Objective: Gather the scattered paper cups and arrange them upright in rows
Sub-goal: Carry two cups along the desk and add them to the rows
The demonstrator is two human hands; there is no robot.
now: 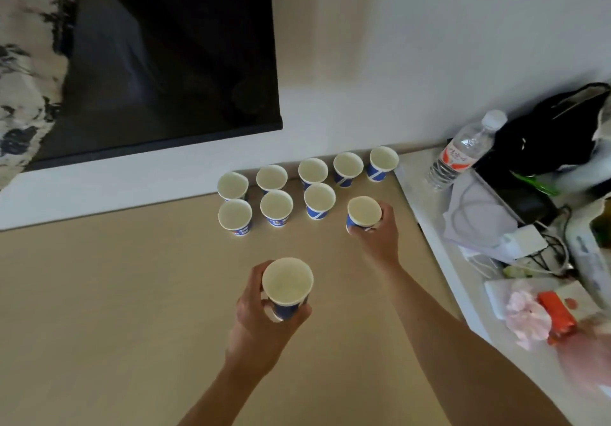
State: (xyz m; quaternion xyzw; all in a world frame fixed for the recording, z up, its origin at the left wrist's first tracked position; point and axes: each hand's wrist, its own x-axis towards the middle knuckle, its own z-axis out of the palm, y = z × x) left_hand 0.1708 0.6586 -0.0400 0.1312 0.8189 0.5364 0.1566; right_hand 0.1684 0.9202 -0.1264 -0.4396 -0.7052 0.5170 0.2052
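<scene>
The left hand has its fingers and thumb curled round the blue wall of a near cup. It holds the cup upright, white mouth up, above the beige surface and close to the person's body. Ahead of this hand and to its right, the right hand reaches forward and clasps a second cup low on its side, with the fingers wrapped round the blue band. That cup is upright too, but I cannot tell whether its base is on the surface. Just left of the right hand is a front row of three upright cups, set apart from one another, and the second cup lines up with them at the right end. Beyond the right hand, along the foot of the white wall, a back row of five upright cups runs left to right, its last cup just past the right hand's cup. To the right of the right hand is a white ledge crowded with things: a clear water bottle, a black bag, a grey cloth, a white charger with cables, a pink cloth and an orange packet. Far beyond the left hand and to its left, a dark screen hangs on the wall.
</scene>
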